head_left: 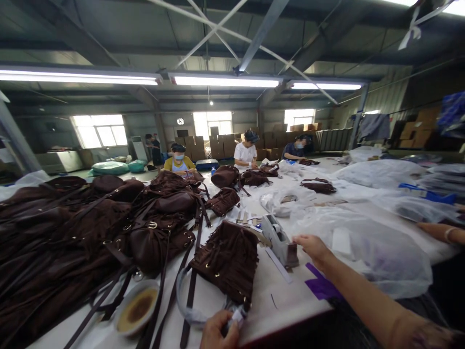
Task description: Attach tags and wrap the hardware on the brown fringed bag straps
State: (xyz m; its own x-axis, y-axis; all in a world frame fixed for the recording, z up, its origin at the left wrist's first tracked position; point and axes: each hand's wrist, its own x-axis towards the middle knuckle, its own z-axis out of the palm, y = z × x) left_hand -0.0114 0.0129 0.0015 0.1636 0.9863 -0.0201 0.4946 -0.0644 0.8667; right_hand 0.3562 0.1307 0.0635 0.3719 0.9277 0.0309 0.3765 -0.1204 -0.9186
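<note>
My left hand (220, 330), at the near table edge, is closed on a bag strap (192, 315) wrapped in whitish film. The strap loops up to a dark brown fringed bag (228, 259) lying on the white table. Right of the bag stands a grey tape dispenser (279, 242) with a roll in it. My right hand (313, 248) pinches at the dispenser's front end, where the tape comes off; the tape strip itself is hard to see.
A large heap of brown fringed bags (87, 228) covers the left side. A bowl of brownish paste (137, 308) sits near the front edge. Clear plastic bags (363, 242) and a purple strip (321, 283) lie right. A co-worker's hand (434, 231) reaches in; several people sit opposite.
</note>
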